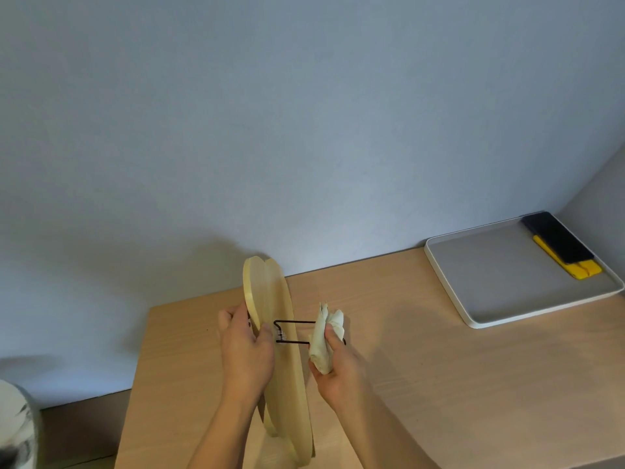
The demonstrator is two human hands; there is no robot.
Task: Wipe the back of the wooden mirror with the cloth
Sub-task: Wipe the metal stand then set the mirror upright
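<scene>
Two hands busy: left hand (pixel 245 350) pinches mirror (pixel 282 360) edge-up at frame centre; right hand (pixel 338 377) clutches bunched cloth (pixel 326 336). Press cloth flat on wood, skirt wire stand (pixel 292 331).

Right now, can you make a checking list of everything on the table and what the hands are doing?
Surface: light wooden table, set against a blue-grey wall.
Job's things: wooden mirror held on edge, back facing right, black wire stand sticking out; white cloth bunched, apart from the wood.
Clutter: white tray at far right, holding a black flat object lying on a yellow object.
Grippers: left hand grips the mirror's edge; right hand holds the cloth.
Cables: nothing seen.
Surroundings: blurred white-and-dark thing at lower left, cannot tell what.
</scene>
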